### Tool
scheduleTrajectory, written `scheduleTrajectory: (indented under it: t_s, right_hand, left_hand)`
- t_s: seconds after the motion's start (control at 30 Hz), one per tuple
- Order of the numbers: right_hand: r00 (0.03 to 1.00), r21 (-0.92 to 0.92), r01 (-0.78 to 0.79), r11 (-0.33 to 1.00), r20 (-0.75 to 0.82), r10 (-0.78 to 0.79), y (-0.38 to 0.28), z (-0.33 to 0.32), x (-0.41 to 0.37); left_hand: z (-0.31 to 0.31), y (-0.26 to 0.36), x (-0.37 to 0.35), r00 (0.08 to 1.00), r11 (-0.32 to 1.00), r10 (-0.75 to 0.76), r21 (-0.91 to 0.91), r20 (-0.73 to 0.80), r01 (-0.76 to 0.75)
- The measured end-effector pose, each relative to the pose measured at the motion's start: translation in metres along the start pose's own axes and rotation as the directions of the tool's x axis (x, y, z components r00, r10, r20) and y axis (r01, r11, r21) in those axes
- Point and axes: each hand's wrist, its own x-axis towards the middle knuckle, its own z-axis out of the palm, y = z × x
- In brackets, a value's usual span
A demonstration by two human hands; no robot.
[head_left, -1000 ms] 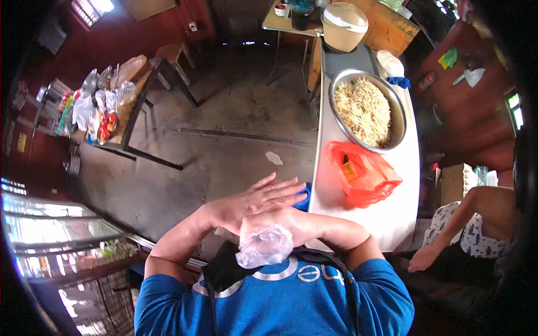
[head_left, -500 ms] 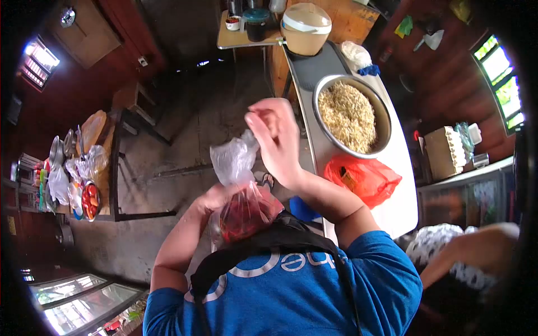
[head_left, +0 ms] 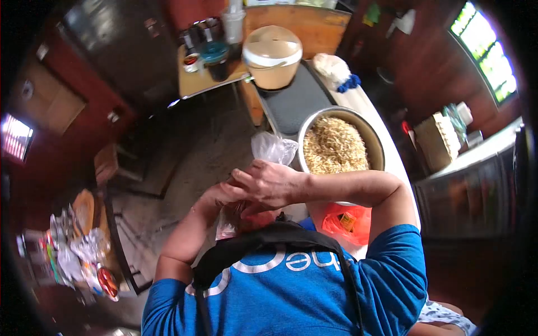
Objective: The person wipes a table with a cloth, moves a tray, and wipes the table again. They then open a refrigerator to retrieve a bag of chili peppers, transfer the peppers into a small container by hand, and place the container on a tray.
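Observation:
A clear plastic bag (head_left: 273, 148) with red contents is held close against my chest. Its loose top sticks up above my hands, while its filled lower part is mostly covered by them. My left hand (head_left: 225, 193) is closed around the bag's neck. Over it lies my right hand (head_left: 272, 182), its fingers bent round the same neck. Beyond my right forearm stands a large metal bowl (head_left: 376, 137) of pale, shredded-looking food (head_left: 336, 145). A red plastic bag (head_left: 350, 223) lies below the bowl, partly behind that forearm.
A tan lidded container (head_left: 273, 59) stands on a dark tray (head_left: 294, 103) beyond the bowl. The side table (head_left: 196, 84) holds a teal-lidded pitcher (head_left: 214, 56). Plastic bags and a red dish (head_left: 107, 281) are on the left table. Someone's patterned clothing (head_left: 445, 318) shows at lower right.
My right hand has come down from above the bag and joined my left at its neck. The view has turned, and the bowl now sits nearer my right forearm.

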Motion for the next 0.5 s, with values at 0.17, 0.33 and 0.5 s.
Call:
scheduleTrajectory:
  t_s: [0.17, 0.33, 0.5]
  right_hand:
    - [0.85, -0.15, -0.508, 0.848, 0.067, 0.522, 0.021, 0.002, -0.046]
    - [0.472, -0.15, -0.842, 0.518, 0.261, 0.842, 0.003, -0.033, -0.068]
    - [0.335, -0.165, -0.924, 0.345, 0.085, 0.938, -0.038, -0.062, -0.063]
  left_hand:
    - [-0.028, 0.039, 0.066, 0.939, 0.968, -0.209, 0.195, 0.271, 0.159]
    - [-0.002, 0.096, 0.127, 0.797, 0.835, -0.521, 0.375, 0.305, 0.402]
    - [0.025, 0.136, 0.171, 0.5, 0.554, -0.553, 0.743, 0.666, -0.376]
